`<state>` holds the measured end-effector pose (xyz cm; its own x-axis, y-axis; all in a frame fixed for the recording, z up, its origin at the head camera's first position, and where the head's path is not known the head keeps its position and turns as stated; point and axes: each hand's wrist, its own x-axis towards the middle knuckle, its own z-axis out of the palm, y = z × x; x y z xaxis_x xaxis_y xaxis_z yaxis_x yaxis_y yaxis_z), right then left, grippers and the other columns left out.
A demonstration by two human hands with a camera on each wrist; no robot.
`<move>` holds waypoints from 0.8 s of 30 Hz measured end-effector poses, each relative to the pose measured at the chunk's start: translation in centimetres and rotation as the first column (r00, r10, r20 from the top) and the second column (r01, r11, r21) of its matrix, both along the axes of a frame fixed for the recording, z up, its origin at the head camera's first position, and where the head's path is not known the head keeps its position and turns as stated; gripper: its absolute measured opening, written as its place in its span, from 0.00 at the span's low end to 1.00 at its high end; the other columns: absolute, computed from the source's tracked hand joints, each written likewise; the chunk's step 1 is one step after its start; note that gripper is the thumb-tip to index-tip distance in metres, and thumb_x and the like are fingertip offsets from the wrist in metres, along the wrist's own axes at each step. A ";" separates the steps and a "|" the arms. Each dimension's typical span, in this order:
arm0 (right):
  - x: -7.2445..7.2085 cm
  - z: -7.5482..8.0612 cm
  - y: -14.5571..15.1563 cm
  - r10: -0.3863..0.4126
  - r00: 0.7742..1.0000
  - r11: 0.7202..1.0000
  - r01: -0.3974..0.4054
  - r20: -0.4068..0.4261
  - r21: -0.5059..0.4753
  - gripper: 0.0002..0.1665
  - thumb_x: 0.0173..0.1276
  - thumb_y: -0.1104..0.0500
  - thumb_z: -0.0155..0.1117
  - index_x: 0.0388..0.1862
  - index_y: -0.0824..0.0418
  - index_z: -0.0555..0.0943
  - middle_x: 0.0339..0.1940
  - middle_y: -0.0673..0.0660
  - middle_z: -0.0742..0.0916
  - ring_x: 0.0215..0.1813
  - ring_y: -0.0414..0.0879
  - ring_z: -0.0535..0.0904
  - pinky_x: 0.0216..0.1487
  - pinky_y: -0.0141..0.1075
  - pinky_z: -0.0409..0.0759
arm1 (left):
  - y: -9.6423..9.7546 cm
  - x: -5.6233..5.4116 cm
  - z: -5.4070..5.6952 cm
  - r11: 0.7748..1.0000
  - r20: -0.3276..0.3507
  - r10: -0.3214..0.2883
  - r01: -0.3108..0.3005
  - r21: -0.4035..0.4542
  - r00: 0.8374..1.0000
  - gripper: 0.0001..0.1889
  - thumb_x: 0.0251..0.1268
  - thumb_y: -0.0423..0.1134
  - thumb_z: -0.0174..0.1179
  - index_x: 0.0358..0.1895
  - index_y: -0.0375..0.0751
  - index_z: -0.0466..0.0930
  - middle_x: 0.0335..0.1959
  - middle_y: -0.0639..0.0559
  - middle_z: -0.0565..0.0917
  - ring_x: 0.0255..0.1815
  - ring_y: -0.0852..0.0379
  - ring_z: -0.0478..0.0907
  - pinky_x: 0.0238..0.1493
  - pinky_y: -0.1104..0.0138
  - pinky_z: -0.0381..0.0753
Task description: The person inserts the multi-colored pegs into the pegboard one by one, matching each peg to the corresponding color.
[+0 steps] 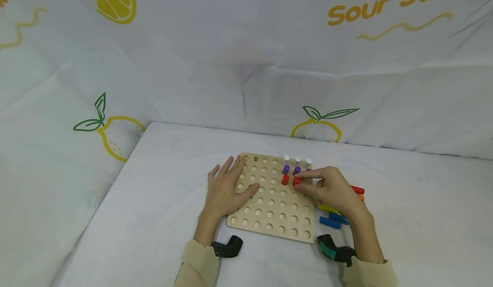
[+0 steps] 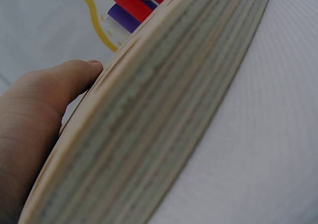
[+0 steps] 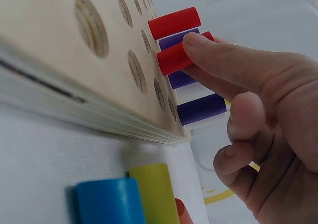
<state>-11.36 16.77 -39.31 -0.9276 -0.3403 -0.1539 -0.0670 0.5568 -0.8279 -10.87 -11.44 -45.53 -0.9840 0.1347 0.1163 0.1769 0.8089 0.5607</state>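
Observation:
A wooden pegboard [image 1: 265,214] with rows of round holes lies flat on the white table. My left hand [image 1: 227,190] rests on its left side, fingers spread and thumb [image 2: 74,77] over the top face. At the board's far right, my right hand [image 1: 337,192] pinches a red peg [image 3: 174,60] between thumb and index finger; its lower end is at a hole. Beside it another red peg [image 1: 285,180] stands upright. Behind these are purple pegs [image 1: 286,169], one of them partly hidden by the right hand, and a row of white pegs [image 1: 298,160].
Loose pegs lie right of the board, partly under the right hand: blue ones [image 1: 329,222], a yellow one [image 3: 154,191], a red one [image 1: 357,189] and an orange one [image 1: 361,198]. A white cloth with lemon prints [image 1: 231,94] hangs behind the table.

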 end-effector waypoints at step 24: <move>0.3 1.1 1.2 -0.050 0.991 0.994 0.061 -0.120 0.087 0.18 0.64 0.54 0.76 0.51 0.58 0.90 0.49 0.62 0.92 0.10 0.41 0.59 0.14 0.32 0.65 | 0.1 0.0 0.1 1.000 0.010 0.004 -0.004 0.001 1.000 0.46 0.62 0.68 0.57 0.80 0.49 0.60 0.80 0.52 0.66 0.84 0.49 0.57 0.81 0.44 0.46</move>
